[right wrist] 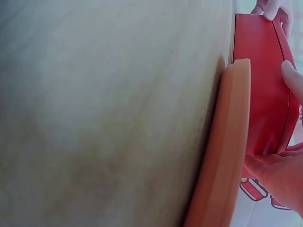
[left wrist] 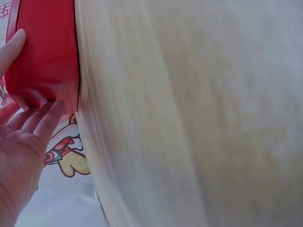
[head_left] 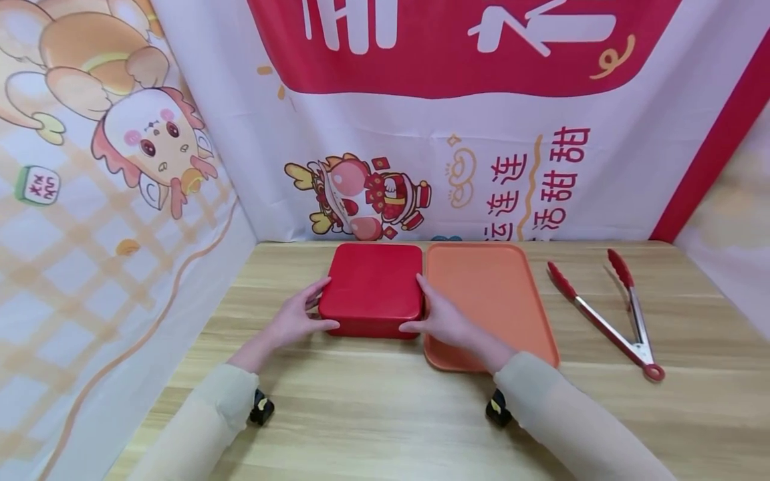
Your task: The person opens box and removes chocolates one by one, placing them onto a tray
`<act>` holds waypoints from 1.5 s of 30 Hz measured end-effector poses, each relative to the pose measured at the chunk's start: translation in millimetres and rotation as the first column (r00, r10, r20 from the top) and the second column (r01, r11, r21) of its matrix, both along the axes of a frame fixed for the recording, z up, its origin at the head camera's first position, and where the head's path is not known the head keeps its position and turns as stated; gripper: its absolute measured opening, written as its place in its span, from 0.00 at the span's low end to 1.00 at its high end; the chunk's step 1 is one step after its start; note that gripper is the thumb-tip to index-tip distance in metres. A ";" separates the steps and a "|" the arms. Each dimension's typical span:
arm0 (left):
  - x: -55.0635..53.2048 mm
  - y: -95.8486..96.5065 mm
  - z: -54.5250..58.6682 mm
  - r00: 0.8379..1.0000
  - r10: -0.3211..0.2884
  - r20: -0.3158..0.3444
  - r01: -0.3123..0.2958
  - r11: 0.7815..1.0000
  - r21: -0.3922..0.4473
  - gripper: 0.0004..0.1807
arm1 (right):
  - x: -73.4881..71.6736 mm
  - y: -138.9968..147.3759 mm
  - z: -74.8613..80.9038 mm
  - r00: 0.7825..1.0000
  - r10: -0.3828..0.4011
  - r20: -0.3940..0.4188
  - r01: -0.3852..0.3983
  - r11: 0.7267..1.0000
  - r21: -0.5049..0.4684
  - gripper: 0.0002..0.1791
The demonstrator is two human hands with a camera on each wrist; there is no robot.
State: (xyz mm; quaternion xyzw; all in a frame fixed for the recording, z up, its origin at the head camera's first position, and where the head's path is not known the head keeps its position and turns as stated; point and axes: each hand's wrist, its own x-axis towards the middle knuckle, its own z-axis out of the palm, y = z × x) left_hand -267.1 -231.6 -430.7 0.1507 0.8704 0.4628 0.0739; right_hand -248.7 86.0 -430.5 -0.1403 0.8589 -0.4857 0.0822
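A red lidded box [head_left: 373,280] stands on the wooden table near its back edge. My left hand [head_left: 293,317] grips the box's left side, thumb at the front corner and fingers along the side. On the opposite side my right hand [head_left: 444,315] holds it the same way, its wrist over an orange tray [head_left: 481,287]. In the left wrist view the fingertips touch the side of the box [left wrist: 52,56] below the lid seam. The right wrist view has the right thumb [right wrist: 292,78] by the lid seam. What the box contains is hidden.
Red-tipped metal tongs [head_left: 607,326] lie spread on the right of the table [head_left: 361,414], beyond the tray. Printed cloth [head_left: 252,133] hangs behind the table and along its left side. The tray's raised rim [right wrist: 225,146] sits close beside the box.
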 end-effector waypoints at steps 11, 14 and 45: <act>-3.6 2.2 0.7 1.000 -0.017 -0.006 0.017 1.000 -0.012 0.55 | -0.7 1.9 -0.5 1.000 -0.003 -0.020 0.003 1.000 0.012 0.61; -4.2 2.7 -1.7 1.000 -0.021 -0.002 0.021 1.000 0.009 0.54 | -0.3 2.8 -1.4 1.000 0.001 -0.014 -0.001 1.000 0.019 0.61; -2.3 -1.8 2.0 1.000 0.016 0.010 -0.016 1.000 -0.003 0.52 | -2.5 -4.3 -0.6 1.000 -0.007 0.003 0.008 1.000 -0.023 0.59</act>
